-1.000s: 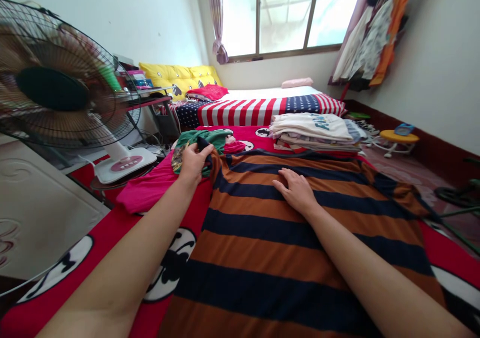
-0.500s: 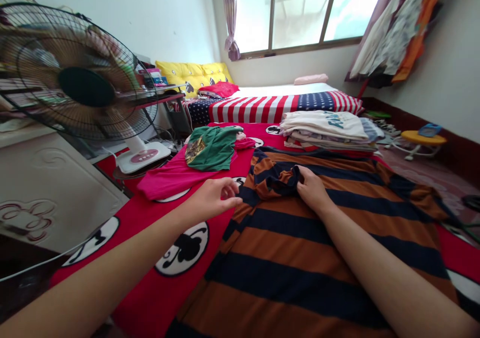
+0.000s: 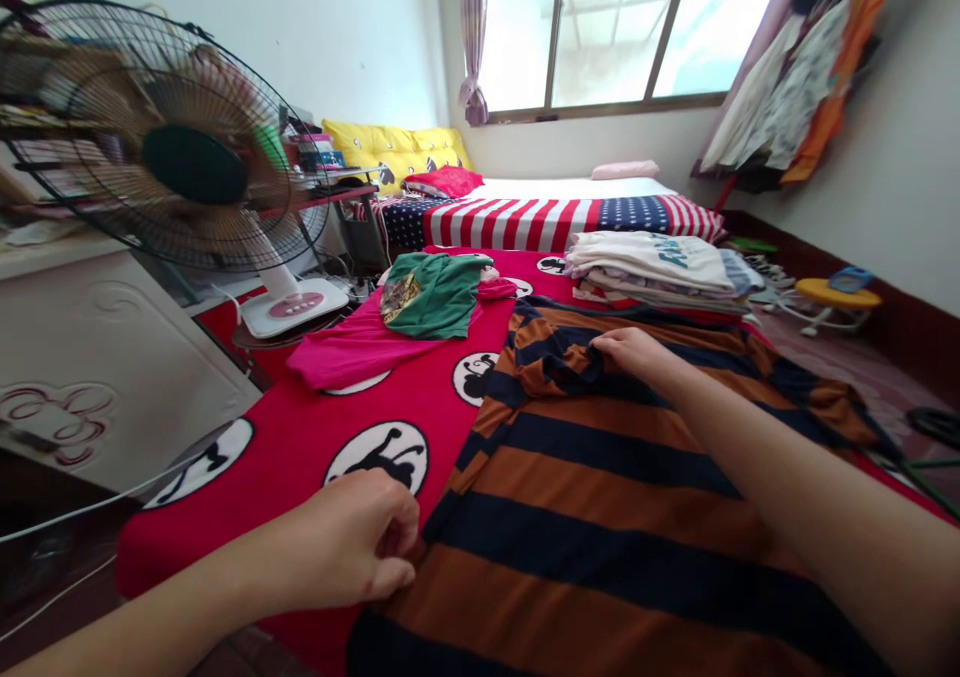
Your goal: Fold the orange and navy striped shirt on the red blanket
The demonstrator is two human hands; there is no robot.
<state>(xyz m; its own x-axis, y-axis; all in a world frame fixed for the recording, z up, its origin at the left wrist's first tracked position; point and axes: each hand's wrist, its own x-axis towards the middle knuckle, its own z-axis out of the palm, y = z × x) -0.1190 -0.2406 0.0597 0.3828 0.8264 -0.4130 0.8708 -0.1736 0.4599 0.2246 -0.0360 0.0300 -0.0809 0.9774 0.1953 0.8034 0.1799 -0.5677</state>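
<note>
A large brown and navy striped shirt [image 3: 615, 517] lies spread over the red bedsheet [image 3: 315, 437] in front of me. My right hand [image 3: 637, 350] pinches a bunched fold of the shirt near its far left corner. My left hand [image 3: 352, 547] is low and near, fingers curled at the shirt's left edge; whether it grips the cloth is unclear.
A green shirt [image 3: 435, 292] lies on a pink garment [image 3: 352, 347] at the left. A stack of folded clothes [image 3: 652, 267] sits beyond the striped shirt. A standing fan [image 3: 172, 157] is at the left, a striped flag-pattern blanket [image 3: 555, 219] behind, hanging clothes [image 3: 795, 67] at the right wall.
My left hand let go of the shirt's far corner and drew back along the left edge toward me. My right hand gathered the folded corner and holds it.
</note>
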